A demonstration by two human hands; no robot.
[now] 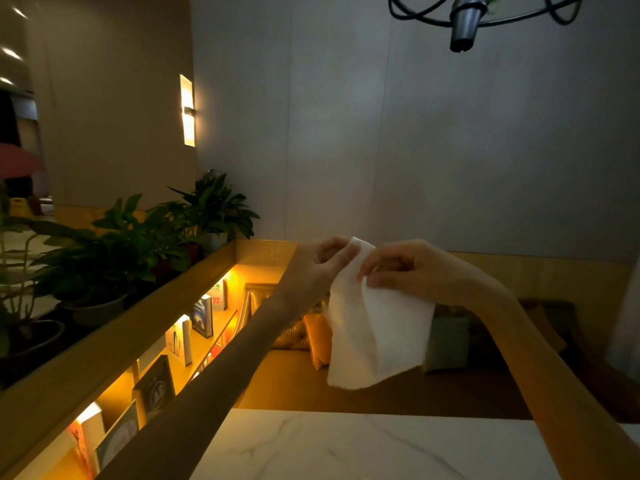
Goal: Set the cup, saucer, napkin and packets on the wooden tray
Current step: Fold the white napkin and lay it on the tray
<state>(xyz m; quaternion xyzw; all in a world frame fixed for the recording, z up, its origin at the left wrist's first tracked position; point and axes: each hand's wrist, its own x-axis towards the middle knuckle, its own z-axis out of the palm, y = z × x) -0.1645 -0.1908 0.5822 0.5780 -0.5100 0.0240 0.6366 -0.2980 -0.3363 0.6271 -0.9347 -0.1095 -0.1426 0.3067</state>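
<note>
A white napkin (377, 327) hangs in the air above the far edge of the table, held up at its top by both hands. My left hand (313, 268) pinches the napkin's upper left edge. My right hand (412, 268) pinches the upper right part, thumb pressed on the cloth. The napkin droops loosely below the fingers, partly folded over itself. The cup, saucer, packets and wooden tray are out of view.
A white marble table (363, 448) fills the bottom of the view. A lit shelf with books (194, 327) runs along the left, potted plants (145, 244) on top of it. A bench with cushions (317, 337) sits behind the table. A dark lamp (464, 22) hangs above.
</note>
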